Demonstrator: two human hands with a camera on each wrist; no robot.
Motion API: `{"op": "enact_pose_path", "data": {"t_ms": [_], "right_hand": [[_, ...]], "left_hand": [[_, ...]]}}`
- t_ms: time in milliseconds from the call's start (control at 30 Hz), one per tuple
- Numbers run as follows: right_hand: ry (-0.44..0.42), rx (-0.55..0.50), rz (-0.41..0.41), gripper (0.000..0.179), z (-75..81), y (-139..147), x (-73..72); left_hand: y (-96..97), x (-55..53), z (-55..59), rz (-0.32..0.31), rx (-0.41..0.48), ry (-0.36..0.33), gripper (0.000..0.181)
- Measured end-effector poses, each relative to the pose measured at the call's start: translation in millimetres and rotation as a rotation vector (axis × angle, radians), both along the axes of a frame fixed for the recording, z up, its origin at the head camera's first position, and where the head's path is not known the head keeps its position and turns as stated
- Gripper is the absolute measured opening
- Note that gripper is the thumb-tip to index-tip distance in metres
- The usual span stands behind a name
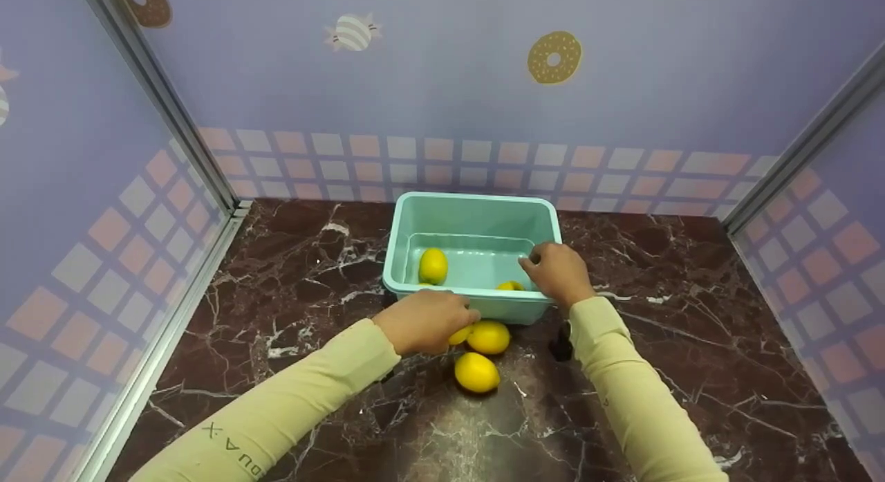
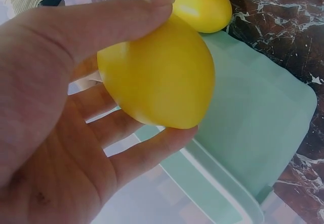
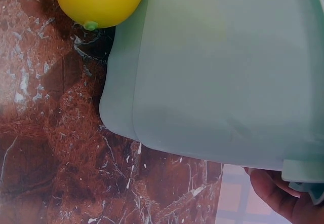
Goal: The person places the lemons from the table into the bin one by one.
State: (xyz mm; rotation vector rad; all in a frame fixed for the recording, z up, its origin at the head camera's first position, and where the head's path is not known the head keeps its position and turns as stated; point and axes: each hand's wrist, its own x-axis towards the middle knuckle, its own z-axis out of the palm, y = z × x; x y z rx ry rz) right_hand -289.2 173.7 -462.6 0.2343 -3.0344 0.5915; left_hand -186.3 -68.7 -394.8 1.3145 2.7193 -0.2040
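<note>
My left hand pinched a lemon mostly hidden from above; I couldn't tell whether my right hand, at three o'clock on the bin, gripped anything.

Dark letters mark the pale yellow left sleeve.

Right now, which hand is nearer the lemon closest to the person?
Left: the left hand is beyond that lemon, slightly left; the right hand farther, at the right side of the bin.
</note>
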Motion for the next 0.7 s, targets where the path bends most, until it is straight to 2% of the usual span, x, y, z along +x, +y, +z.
{"op": "enact_pose_path", "data": {"t_ms": [300,700], "right_hand": [[-0.005,-0.004,0.002,0.034,0.5,-0.4,0.6],[-0.007,-0.004,0.001,0.032,1.3,-0.8,1.5]], "left_hand": [[-1.0,0.3,6.4,-0.005,0.002,-0.001,0.034],[-1.3,-0.9,9.2,-0.006,0.004,0.002,0.032]]}}
